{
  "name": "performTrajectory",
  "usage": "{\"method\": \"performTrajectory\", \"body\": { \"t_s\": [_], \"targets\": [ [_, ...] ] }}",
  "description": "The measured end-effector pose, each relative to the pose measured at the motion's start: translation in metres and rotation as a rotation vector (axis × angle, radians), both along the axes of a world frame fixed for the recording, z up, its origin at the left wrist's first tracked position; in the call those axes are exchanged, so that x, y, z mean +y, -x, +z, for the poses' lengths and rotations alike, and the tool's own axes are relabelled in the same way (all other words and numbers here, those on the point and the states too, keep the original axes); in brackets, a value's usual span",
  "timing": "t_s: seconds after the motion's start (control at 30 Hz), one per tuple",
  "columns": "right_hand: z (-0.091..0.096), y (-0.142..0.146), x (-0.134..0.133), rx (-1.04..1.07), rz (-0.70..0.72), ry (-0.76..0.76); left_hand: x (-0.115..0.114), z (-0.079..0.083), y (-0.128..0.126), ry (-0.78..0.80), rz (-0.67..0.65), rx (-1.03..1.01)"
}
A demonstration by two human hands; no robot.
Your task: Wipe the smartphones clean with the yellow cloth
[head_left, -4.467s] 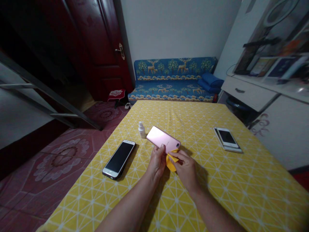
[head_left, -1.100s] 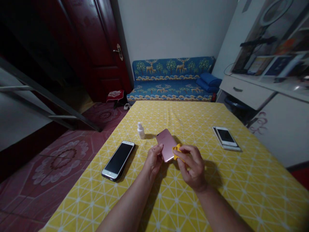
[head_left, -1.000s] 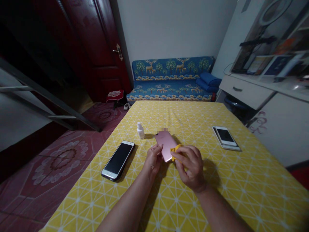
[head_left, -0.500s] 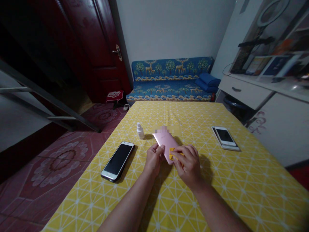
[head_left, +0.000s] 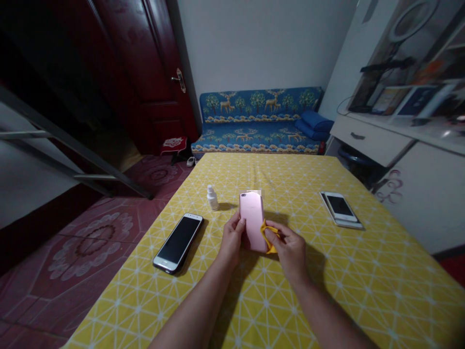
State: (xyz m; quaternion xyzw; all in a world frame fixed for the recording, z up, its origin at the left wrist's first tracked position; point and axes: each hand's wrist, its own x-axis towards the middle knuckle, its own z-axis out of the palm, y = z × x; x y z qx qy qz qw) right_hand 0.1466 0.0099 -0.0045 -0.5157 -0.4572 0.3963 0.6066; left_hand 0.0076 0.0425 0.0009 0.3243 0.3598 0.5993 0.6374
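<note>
Head view: mid-frame, the left hand (head_left: 231,238) grips a pink rectangular phone (head_left: 252,218), long axis up-frame. The right hand (head_left: 291,247) pinches yellow cloth (head_left: 270,237) at its right edge.

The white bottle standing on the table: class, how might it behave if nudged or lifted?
The white bottle would probably tip if pushed high up, being upright and taller than wide. Once down, it might roll, since it looks rounded. It may be light, being small, though its contents do not show.
</note>
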Motion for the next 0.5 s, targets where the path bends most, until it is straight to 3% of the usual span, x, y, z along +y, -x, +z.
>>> {"method": "performTrajectory", "body": {
  "t_s": [0.17, 0.37, 0.5],
  "targets": [
    [0.003, 0.013, -0.009, -0.083, 0.039, -0.228, -0.002, -0.001, -0.005, 0.06, 0.08, -0.004],
    [0.007, 0.015, -0.014, -0.247, 0.034, -0.398, -0.015, 0.0, -0.017, 0.11, -0.126, -0.125],
    [0.009, 0.02, -0.018, -0.409, 0.143, -0.56, -0.021, 0.001, -0.016, 0.249, -0.219, -0.273]
  ]
}}
